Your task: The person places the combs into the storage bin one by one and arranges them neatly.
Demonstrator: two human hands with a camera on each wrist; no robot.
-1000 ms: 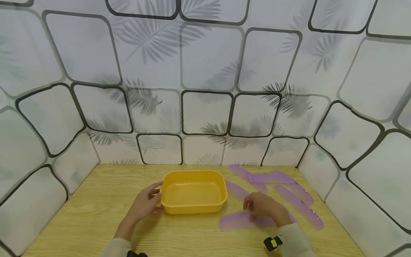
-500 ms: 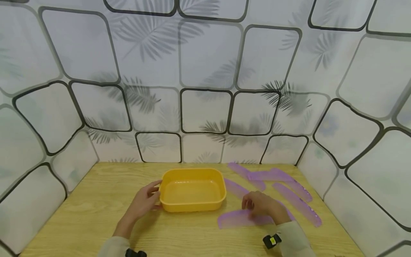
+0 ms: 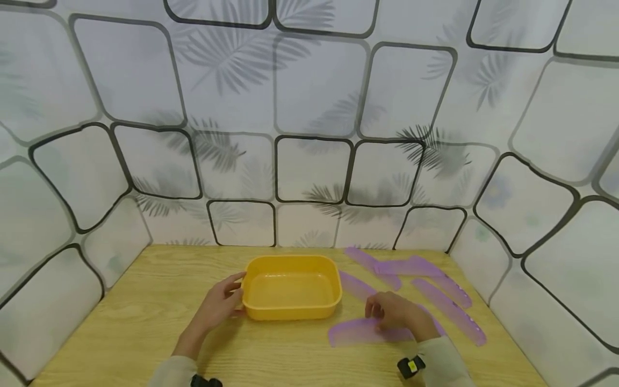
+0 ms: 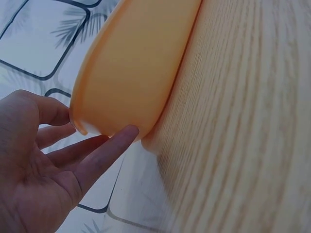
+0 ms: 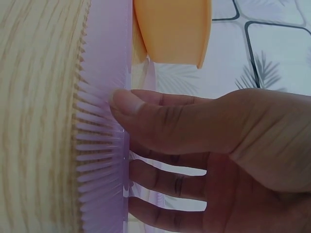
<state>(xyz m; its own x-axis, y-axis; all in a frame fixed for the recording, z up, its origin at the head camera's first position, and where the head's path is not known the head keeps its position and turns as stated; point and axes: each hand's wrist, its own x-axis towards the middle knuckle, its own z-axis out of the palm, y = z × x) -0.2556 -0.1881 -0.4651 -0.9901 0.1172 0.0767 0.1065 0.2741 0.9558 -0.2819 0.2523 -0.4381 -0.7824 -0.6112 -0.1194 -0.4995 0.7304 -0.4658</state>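
A yellow rectangular plastic tray (image 3: 290, 314) stands in the middle of the table, with nothing inside it. My left hand (image 3: 218, 305) is at its left end; in the left wrist view, loosely extended fingers (image 4: 104, 158) touch the tray's outer wall (image 4: 131, 73). To the right of the tray, my right hand (image 3: 397, 313) pinches a translucent purple comb (image 3: 355, 332) by its spine. Seen from the right wrist, the thumb (image 5: 127, 103) lies against the comb's side and the teeth (image 5: 95, 160) face the table. The fingers cover part of the comb.
Several more purple combs lie to the right and behind the right hand, such as one comb (image 3: 452, 309) at the far right and an overlapping comb (image 3: 411, 267) near the back. The wooden table (image 3: 164, 290) ends at a patterned curtain-like backdrop (image 3: 309, 172) on three sides.
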